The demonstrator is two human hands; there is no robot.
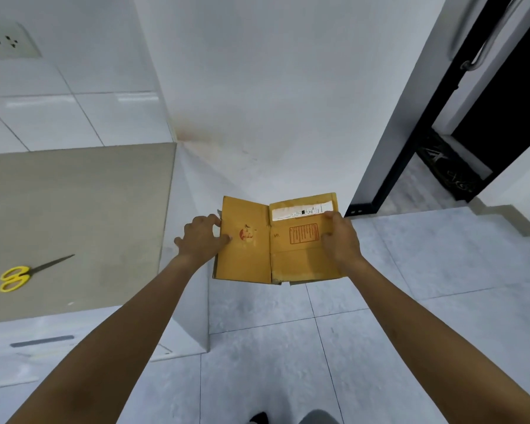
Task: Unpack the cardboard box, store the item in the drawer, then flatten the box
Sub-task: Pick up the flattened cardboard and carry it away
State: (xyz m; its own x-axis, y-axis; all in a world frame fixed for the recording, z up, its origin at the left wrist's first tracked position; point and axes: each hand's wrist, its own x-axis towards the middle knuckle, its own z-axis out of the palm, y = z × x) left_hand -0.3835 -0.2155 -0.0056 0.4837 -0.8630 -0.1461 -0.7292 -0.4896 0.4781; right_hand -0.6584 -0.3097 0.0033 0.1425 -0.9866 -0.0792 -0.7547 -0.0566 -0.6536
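The grey tiled floor (410, 301) fills the lower view, with a white wall beyond and a dark doorway (487, 123) at the right. At the left stands a white cabinet whose beige top serves as a table (74, 209); a grey handle (42, 341) on its front probably marks the drawer, which looks shut. Out in front, held in the air over the floor and just beside the table's corner, is the cardboard box (276, 240), pressed nearly flat with two panels facing up like an open book, so the flattening step seems well along. The left hand (201, 240) grips the left edge, thumb on the face; the right hand (340, 237) clasps the right panel, just beside the white label (300, 212). Holding opposite edges likely keeps the panels spread. Yellow-handled scissors (28, 273) lie on the table, well apart.
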